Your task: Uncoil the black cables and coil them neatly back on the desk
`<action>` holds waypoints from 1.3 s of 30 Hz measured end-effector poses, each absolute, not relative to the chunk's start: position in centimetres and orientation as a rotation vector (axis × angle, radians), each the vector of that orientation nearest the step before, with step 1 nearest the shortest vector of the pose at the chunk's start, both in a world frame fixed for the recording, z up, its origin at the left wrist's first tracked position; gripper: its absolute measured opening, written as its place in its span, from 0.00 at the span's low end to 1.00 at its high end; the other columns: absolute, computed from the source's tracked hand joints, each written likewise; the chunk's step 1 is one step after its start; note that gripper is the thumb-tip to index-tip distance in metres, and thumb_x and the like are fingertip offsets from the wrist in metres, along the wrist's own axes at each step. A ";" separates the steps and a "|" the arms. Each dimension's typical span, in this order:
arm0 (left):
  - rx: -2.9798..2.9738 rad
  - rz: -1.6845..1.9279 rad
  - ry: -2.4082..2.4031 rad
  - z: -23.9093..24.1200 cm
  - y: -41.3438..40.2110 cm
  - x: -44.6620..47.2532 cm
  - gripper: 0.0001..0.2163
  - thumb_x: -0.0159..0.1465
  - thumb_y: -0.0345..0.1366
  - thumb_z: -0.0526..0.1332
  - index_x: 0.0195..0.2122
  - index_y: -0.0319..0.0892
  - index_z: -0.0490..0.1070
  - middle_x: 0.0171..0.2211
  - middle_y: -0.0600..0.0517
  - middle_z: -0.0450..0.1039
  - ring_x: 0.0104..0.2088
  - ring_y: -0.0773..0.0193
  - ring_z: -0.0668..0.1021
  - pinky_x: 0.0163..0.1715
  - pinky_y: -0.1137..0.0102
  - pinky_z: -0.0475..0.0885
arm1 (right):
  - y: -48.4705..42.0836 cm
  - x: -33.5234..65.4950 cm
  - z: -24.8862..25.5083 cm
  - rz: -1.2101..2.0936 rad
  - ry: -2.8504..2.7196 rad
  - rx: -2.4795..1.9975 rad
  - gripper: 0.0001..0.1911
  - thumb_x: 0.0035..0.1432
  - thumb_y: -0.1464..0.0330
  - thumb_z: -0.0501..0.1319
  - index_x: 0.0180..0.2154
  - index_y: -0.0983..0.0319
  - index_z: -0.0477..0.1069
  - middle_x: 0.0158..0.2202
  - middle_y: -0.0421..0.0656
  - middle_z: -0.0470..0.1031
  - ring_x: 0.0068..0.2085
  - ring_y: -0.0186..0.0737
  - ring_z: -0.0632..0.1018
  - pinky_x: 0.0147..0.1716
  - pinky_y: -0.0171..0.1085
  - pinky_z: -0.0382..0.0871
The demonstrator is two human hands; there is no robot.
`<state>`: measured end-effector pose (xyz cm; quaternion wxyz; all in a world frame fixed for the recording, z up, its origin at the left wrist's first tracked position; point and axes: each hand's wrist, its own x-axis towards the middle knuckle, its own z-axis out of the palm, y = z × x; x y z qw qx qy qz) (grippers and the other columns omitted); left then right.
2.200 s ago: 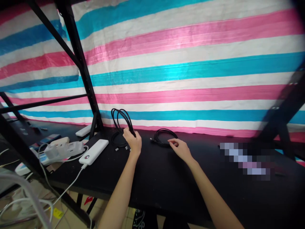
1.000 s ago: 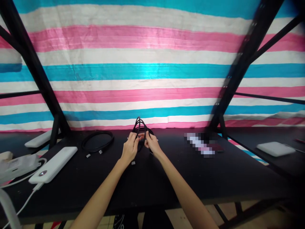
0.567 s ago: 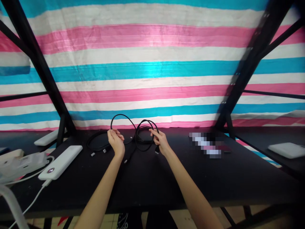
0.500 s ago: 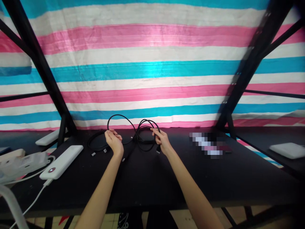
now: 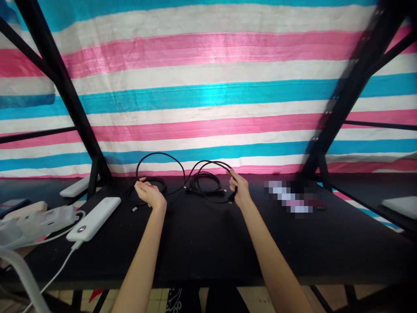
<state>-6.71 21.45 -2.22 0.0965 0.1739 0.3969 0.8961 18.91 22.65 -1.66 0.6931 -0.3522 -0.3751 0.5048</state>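
A long black cable runs in raised loops between my two hands above the black table. My left hand is closed on its left loop, with the fingertips partly hidden behind the palm. At the right, my right hand pinches the cable's strands, and a dark plug end hangs by its fingers. Between the hands a coiled black cable lies on the table. Another black coil rests behind my left hand, partly covered by it. A small silver connector lies just left of my left wrist.
A white power bank with a white cord lies at the left, beside a white power strip. Blurred-out items lie at the right. Black frame posts flank the table, and a striped sheet hangs behind.
My hands have moved apart, the right one rightward and the left one slightly left. The held loops have widened and pulled away from the middle coil. The view has shifted a little.
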 end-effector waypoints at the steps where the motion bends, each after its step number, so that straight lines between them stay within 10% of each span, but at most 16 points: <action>1: 0.510 2.664 1.172 -2.2 21.5 -6.8 0.13 0.66 0.46 0.48 0.32 0.42 0.59 0.21 0.60 0.51 0.16 0.75 0.54 0.15 0.75 0.50 | 22.8 19.2 -1.7 1.113 -0.817 -0.791 0.21 0.37 0.54 0.71 0.25 0.65 0.73 0.12 0.29 0.51 0.14 0.22 0.50 0.13 0.31 0.38; 6: 0.443 2.708 1.184 -2.6 22.0 -8.1 0.13 0.67 0.46 0.48 0.31 0.42 0.58 0.22 0.60 0.50 0.17 0.74 0.53 0.16 0.75 0.49 | 23.1 20.1 -1.5 1.046 -0.720 -0.793 0.24 0.36 0.51 0.70 0.26 0.65 0.70 0.17 0.34 0.63 0.13 0.20 0.50 0.12 0.31 0.34; 20: 0.550 2.769 1.173 -1.8 21.2 -7.7 0.13 0.67 0.45 0.47 0.30 0.43 0.56 0.22 0.60 0.50 0.17 0.74 0.54 0.15 0.75 0.50 | 23.4 20.8 -1.5 0.872 -0.603 -0.764 0.29 0.43 0.42 0.61 0.28 0.61 0.63 0.17 0.30 0.53 0.14 0.21 0.48 0.12 0.31 0.35; 39: 0.987 2.558 1.004 -1.1 19.7 -4.3 0.19 0.65 0.47 0.53 0.22 0.42 0.55 0.17 0.60 0.50 0.15 0.75 0.57 0.14 0.77 0.52 | 21.3 17.4 -1.3 1.125 -1.254 -0.909 0.22 0.40 0.55 0.69 0.34 0.64 0.79 0.28 0.43 0.75 0.17 0.22 0.56 0.15 0.30 0.42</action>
